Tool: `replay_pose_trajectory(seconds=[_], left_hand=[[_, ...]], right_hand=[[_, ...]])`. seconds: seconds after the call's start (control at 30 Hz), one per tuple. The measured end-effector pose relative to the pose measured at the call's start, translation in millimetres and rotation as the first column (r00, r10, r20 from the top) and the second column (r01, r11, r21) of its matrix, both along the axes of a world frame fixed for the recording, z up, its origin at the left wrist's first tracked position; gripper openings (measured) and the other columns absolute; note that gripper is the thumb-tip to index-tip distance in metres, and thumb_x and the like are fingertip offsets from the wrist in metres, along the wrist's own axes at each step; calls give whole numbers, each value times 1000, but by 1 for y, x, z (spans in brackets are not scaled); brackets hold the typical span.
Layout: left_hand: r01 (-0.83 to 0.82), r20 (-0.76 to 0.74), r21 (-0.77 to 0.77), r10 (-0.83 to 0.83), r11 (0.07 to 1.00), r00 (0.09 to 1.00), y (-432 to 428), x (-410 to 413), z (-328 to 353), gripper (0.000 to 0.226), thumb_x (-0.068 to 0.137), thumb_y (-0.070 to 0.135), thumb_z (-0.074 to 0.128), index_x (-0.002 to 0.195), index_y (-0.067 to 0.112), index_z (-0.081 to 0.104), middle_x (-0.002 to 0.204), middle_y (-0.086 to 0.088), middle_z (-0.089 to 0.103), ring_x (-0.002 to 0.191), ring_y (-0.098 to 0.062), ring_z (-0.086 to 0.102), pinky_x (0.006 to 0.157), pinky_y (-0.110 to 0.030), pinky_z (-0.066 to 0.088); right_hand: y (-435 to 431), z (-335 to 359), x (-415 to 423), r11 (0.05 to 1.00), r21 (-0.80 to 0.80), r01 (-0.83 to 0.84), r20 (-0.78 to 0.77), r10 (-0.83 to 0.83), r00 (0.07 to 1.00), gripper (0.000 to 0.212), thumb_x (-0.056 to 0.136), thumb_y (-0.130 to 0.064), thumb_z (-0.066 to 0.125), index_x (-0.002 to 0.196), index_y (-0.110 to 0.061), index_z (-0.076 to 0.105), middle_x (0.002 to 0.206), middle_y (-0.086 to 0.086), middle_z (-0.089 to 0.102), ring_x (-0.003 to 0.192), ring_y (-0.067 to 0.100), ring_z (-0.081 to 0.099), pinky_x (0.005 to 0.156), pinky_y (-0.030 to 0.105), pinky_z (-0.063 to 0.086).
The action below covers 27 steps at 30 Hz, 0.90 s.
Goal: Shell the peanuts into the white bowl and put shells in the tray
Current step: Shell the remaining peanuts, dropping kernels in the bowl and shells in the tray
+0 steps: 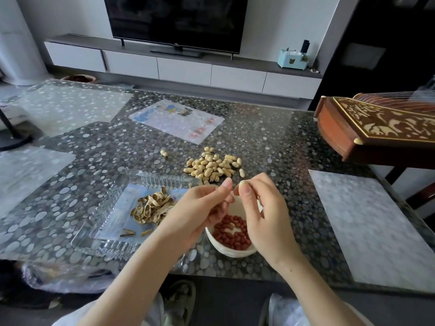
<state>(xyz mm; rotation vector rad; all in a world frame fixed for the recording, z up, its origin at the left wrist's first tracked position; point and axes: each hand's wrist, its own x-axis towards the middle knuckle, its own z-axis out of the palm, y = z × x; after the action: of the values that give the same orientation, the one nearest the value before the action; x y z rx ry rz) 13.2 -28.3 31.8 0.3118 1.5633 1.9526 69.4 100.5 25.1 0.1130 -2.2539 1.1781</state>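
**A:** Right hand (261,217), grip?
**B:** Thumb and forefinger pinch a pale pod (242,184) by its end. The other fingers are loosely curled. The pod is held over the far rim of the bowl (226,252).

**A:** Left hand (197,215)?
**B:** It is level with the right, and their fingertips nearly meet. The forefinger is raised and the rest curl inward. I cannot tell if they hold anything, because the fingers hide their own inside.

**A:** Bowl contents?
**B:** Red-skinned kernels (231,234) in a shallow layer, with white bottom showing mid-bowl. The bowl stands on the table (270,149) near the front edge, partly under both hands.

**A:** Tray?
**B:** The clear glass tray (103,231) is just left of the bowl. The left forearm hides whether the two touch. A heap of shells (153,208) lies in its right half, with a few loose bits nearer the front.

**A:** Stock?
**B:** A pile (211,167) of unshelled peanuts lies on the table just beyond the bowl. One stray peanut (164,152) lies apart, to the pile's left.

**A:** Farther out?
**B:** A printed sheet (176,121) lies flat behind the pile. A carved wooden instrument (376,128) is at the right edge. A TV (176,17) stands on a low cabinet at the wall.
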Motion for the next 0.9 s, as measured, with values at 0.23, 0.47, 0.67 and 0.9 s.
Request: replay_pose_trajectory(seconds=[0.23,0.47,0.67,0.9], left_hand=[[-88,-248,-106,60,990,967,-1,0,1,50,71,55,60,73,5,65,60,1,52,60,-12,44,62,-22,37],[127,74,44,-130,991,989,-2,0,5,31,77,39,62,66,11,68,65,-6,56,60,-11,49,55,-17,40],[148,227,174,-186,974,956,-2,0,7,25,78,25,60,62,9,70,63,-8,59,53,-11,50,49,-17,41],[160,307,217,-223,963,925,-1,1,6,22,78,19,58,65,6,70,64,-9,58,52,-11,50,46,-19,44]], right_hand=[[4,-4,-1,998,58,-1,-3,1,1000,23,97,-18,49,83,-12,67,80,-7,53,74,9,55,65,12,42],[11,-3,-1,969,244,-20,-97,45,994,31,96,-28,50,83,-10,72,79,-9,54,77,12,51,69,22,44],[10,-2,1,987,153,-44,-47,51,998,31,95,-29,49,87,-11,72,75,-21,45,76,4,48,71,12,37],[10,-1,4,991,-51,-125,98,130,987,27,93,-28,54,91,-12,75,76,-9,54,80,14,57,74,20,45]])
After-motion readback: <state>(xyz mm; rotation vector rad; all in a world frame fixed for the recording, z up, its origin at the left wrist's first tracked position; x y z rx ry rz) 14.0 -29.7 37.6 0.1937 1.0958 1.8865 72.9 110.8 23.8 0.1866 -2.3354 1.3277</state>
